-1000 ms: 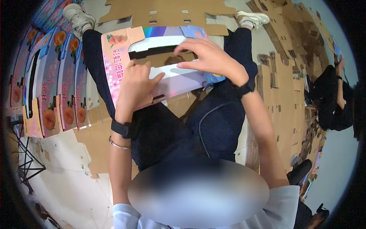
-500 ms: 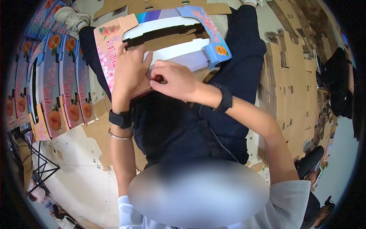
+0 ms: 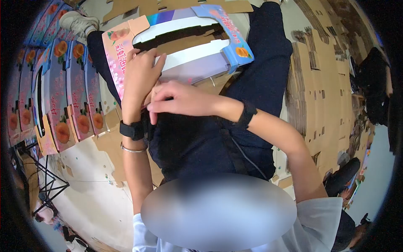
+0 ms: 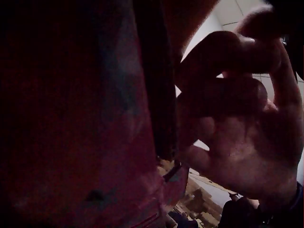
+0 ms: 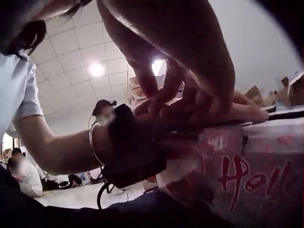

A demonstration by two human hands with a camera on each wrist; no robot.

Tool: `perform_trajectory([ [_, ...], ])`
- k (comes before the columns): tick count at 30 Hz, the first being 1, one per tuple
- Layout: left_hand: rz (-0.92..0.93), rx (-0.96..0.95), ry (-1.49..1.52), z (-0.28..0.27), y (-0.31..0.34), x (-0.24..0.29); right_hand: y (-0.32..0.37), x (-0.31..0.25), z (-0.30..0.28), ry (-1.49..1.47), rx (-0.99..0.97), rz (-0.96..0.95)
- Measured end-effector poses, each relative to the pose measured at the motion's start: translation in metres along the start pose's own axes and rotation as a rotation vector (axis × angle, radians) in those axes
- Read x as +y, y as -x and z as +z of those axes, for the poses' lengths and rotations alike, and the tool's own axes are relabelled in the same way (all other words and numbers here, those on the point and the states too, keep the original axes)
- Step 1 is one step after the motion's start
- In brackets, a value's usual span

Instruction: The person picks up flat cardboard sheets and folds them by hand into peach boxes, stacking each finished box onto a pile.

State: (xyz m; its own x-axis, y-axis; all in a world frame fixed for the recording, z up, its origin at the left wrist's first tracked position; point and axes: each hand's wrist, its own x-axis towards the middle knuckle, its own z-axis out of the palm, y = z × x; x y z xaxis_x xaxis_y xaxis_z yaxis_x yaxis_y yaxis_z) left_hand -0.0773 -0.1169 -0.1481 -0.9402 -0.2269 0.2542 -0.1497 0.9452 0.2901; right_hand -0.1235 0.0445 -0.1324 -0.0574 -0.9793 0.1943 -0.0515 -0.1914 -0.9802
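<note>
A printed cardboard box (image 3: 189,80) with a pink left end, a blue right end and a long window in its top lies across the person's lap. My left hand (image 3: 142,75) rests over the pink end, its fingertips by the window's left end and its thumb apart. Beside it, at the near left corner, is my right hand (image 3: 184,98), its fingers curled in and its thumb pointing down, close to the left wrist. In the dark left wrist view the right hand (image 4: 242,128) is close beside the box wall (image 4: 128,118), nothing visible in its curled fingers.
Several similar printed boxes (image 3: 63,96) stand in a row at the left, near a black wire stand (image 3: 46,189). Stacked flat cardboard (image 3: 315,92) covers the floor at the right. Another person in dark clothing (image 3: 371,88) is at the far right.
My right hand has left the box's window and right side and moved left and nearer to my body, by the left wrist. The left hand stays on the box's left end.
</note>
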Motion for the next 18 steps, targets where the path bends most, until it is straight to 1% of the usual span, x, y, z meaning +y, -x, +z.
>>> perform_trajectory([
  [1,0.023,0.034,-0.057,0.003,0.001,-0.001,-0.003,-0.003,0.002,-0.001,-0.002,0.001],
  [2,0.021,0.033,-0.059,0.001,0.001,-0.001,-0.006,-0.006,0.004,0.046,0.031,0.063],
  [3,-0.021,-0.019,-0.046,-0.001,0.0,0.0,-0.008,-0.009,0.004,0.095,0.064,0.122],
  [4,-0.062,-0.071,-0.034,-0.004,-0.001,0.001,-0.007,-0.012,0.003,0.036,0.077,0.096],
  [5,-0.063,-0.072,-0.037,-0.007,-0.001,0.003,-0.003,-0.019,0.001,0.035,0.077,0.094],
  [7,-0.051,0.023,0.021,-0.014,0.001,0.01,0.013,-0.037,-0.007,0.048,-0.169,0.189],
  [8,-0.047,0.022,0.019,-0.018,0.001,0.009,0.021,-0.04,-0.01,0.025,-0.281,0.218],
  [9,-0.105,0.023,0.093,-0.021,0.001,0.005,0.03,-0.038,-0.011,0.09,-0.312,0.183],
  [10,-0.16,0.023,0.17,-0.025,0.001,0.001,0.038,-0.034,-0.012,0.182,-0.276,0.151],
  [11,-0.152,0.016,0.172,-0.029,0.001,0.0,0.045,-0.028,-0.012,0.272,-0.238,0.121],
  [13,-0.352,0.075,0.268,-0.036,0.003,0.002,0.05,-0.01,-0.02,0.326,-0.045,0.145],
  [14,-0.375,0.172,0.291,-0.038,0.005,0.005,0.051,-0.009,-0.024,0.32,0.134,0.151],
  [15,-0.372,0.228,0.218,-0.04,0.008,0.003,0.048,-0.007,-0.031,0.318,0.32,0.037],
  [17,-0.407,0.413,0.231,-0.044,0.012,0.01,0.044,-0.017,-0.042,0.159,0.562,0.169],
  [18,-0.442,0.427,0.197,-0.057,0.011,0.028,0.04,-0.017,-0.046,0.155,0.567,0.167],
])
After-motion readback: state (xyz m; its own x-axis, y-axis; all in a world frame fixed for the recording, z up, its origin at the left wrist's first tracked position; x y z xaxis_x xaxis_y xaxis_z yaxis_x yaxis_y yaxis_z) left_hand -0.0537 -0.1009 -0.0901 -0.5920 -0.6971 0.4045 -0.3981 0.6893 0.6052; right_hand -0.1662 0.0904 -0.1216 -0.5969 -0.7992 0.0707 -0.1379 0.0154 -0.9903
